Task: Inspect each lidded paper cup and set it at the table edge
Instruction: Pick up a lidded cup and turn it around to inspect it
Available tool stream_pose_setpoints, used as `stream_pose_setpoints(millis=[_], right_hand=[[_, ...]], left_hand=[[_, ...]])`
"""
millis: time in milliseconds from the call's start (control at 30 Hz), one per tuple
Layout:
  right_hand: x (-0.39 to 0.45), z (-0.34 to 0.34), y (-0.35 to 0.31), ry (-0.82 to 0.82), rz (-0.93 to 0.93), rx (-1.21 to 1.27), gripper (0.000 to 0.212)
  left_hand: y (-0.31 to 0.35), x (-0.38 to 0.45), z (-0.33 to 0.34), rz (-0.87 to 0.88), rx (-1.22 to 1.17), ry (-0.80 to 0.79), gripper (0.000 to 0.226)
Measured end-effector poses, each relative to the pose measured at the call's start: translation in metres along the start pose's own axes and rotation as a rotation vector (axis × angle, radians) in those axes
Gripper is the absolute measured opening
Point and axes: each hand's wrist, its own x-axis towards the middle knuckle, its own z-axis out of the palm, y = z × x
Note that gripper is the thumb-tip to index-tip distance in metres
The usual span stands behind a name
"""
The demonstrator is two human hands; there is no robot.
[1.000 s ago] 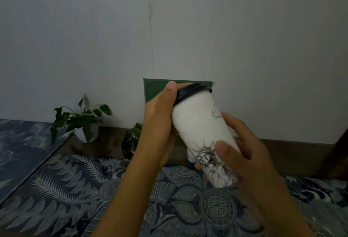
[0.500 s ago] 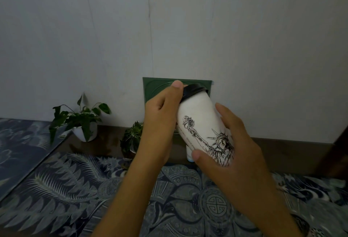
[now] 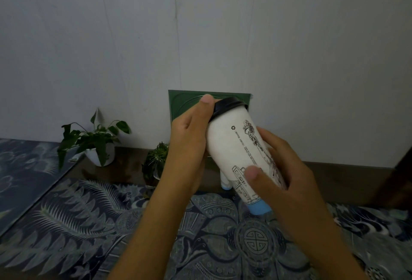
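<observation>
I hold a tall white paper cup (image 3: 234, 146) in the air above the table, tilted with its black lid (image 3: 229, 104) up and to the left. It carries a black line drawing and a blue band at its base. My left hand (image 3: 189, 139) grips the upper part, thumb against the lid. My right hand (image 3: 283, 168) wraps the lower part, thumb over the print. A second white cup with a blue base (image 3: 225, 181) stands on the table behind, mostly hidden by the held cup.
A blue patterned cloth (image 3: 93, 219) covers the table, which ends at a dark strip by the grey wall. A potted plant in a white pot (image 3: 98, 143) stands at the back left, a smaller plant (image 3: 156, 161) nearer the middle. A green square panel (image 3: 185, 103) leans on the wall.
The cup has been turned about its axis in my hands, so the drawing has swung to the right side and small print now faces me. Both hands keep their grip.
</observation>
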Motion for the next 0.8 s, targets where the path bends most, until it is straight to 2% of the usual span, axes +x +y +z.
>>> stream_pose_setpoints(millis=[67, 133, 233, 400, 567, 700, 800], right_hand=[[-0.001, 0.001, 0.001, 0.017, -0.041, -0.113, 0.071], [-0.002, 0.001, 0.001, 0.011, -0.049, -0.123, 0.076], [-0.001, -0.002, 0.001, -0.007, -0.045, -0.016, 0.070], [0.002, -0.009, -0.002, -0.100, 0.096, 0.257, 0.064], [0.002, -0.012, -0.002, -0.125, 0.142, 0.319, 0.059], [0.004, -0.017, -0.001, -0.089, 0.134, 0.338, 0.056], [0.005, -0.024, 0.002, 0.014, 0.094, 0.342, 0.052]], left_hand=[[0.001, -0.001, 0.002, 0.000, 0.006, 0.029, 0.038], [0.002, -0.002, 0.003, 0.027, 0.015, 0.017, 0.038], [0.002, 0.000, 0.001, 0.074, 0.021, -0.022, 0.036], [0.003, -0.002, -0.002, 0.108, 0.015, -0.079, 0.037], [0.004, -0.005, -0.005, 0.150, 0.018, -0.124, 0.043], [-0.002, -0.004, -0.011, 0.201, 0.061, -0.166, 0.054], [-0.015, -0.006, -0.023, 0.270, 0.152, -0.228, 0.058]])
